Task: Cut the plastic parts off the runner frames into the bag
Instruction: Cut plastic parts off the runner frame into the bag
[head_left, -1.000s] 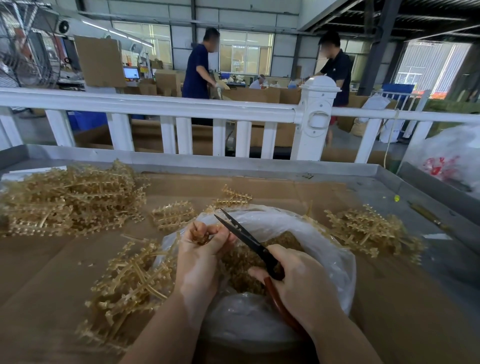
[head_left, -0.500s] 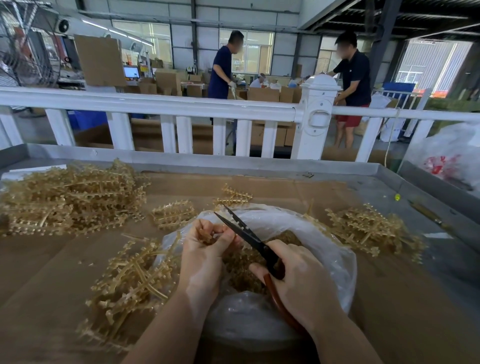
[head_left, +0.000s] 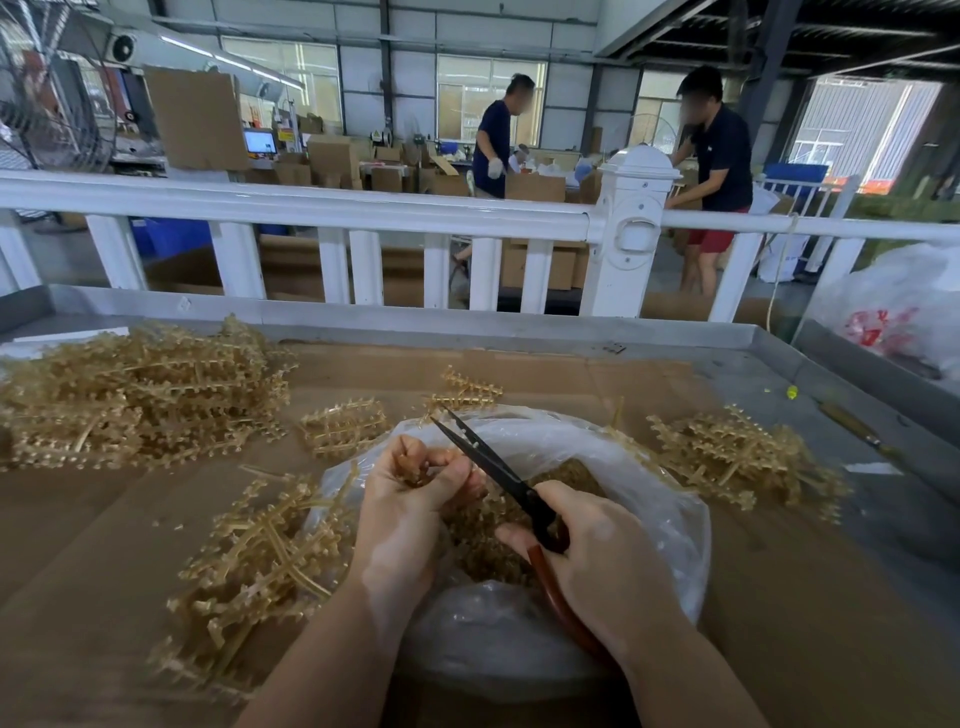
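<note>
The left hand (head_left: 410, 499) pinches a small piece of runner frame (head_left: 413, 470) between thumb and fingertips, right over the open mouth of the clear bag (head_left: 649, 499). The right hand (head_left: 597, 561) grips the red handles of the scissors (head_left: 488, 462), whose dark blades point up and to the far left and look nearly closed, just beside the held piece. Cut parts (head_left: 483, 535) already fill the bottom of the bag.

To do this cut well, keep the piece above the bag opening so each part drops in, not onto the cardboard surface (head_left: 779, 597). It seems wise to snip close to the part and keep the left fingertips behind the blades. Uncut frames wait in a big pile (head_left: 135, 395) at the far left; other frames (head_left: 249, 566) lie near left and more frames (head_left: 727, 457) at the right.
</note>
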